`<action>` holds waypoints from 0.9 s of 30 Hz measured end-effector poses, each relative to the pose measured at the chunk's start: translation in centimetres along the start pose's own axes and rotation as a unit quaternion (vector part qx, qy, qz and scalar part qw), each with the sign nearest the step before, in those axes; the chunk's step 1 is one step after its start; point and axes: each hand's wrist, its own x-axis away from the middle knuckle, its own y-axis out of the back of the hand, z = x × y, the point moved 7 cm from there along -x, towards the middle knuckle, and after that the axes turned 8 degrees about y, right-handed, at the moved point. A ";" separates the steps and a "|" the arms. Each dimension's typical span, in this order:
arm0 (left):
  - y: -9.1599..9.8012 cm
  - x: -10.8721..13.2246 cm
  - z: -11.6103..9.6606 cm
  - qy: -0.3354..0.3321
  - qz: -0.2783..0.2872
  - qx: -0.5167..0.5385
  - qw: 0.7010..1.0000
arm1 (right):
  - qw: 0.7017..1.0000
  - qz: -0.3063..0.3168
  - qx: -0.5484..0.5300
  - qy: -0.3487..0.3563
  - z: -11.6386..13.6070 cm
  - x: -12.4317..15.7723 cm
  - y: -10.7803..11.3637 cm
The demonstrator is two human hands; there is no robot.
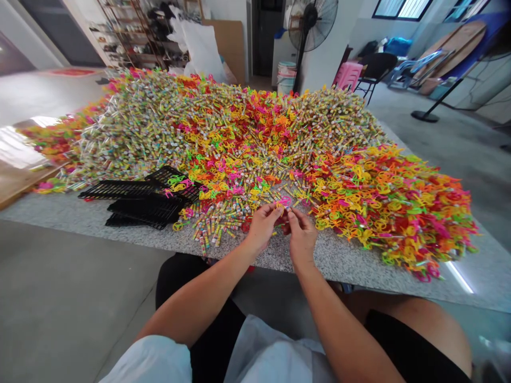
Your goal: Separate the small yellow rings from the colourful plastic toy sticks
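Observation:
Near the front edge of the speckled stone table, my left hand and my right hand meet, thumbs and fingers pinched together. Whatever small piece they grip is mostly covered by the fingertips. A pink looped plastic piece shows just beyond them; whether it is held or lies behind, I cannot tell. Short printed tubes lie loose to the left of my left hand. To the right of my right hand rises a heap of bright yellow, orange, pink and green plastic pieces.
A large mound of small printed tubes fills the table's far left, with another tube heap at the back right. Black slotted trays are stacked at the left front. Beyond the table stand a fan and pink stools.

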 end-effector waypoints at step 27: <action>0.3 -0.4 -0.3 -0.014 -0.021 -0.116 0.993 | 0.985 0.138 -0.022 -0.104 -1.0 -1.3 1.5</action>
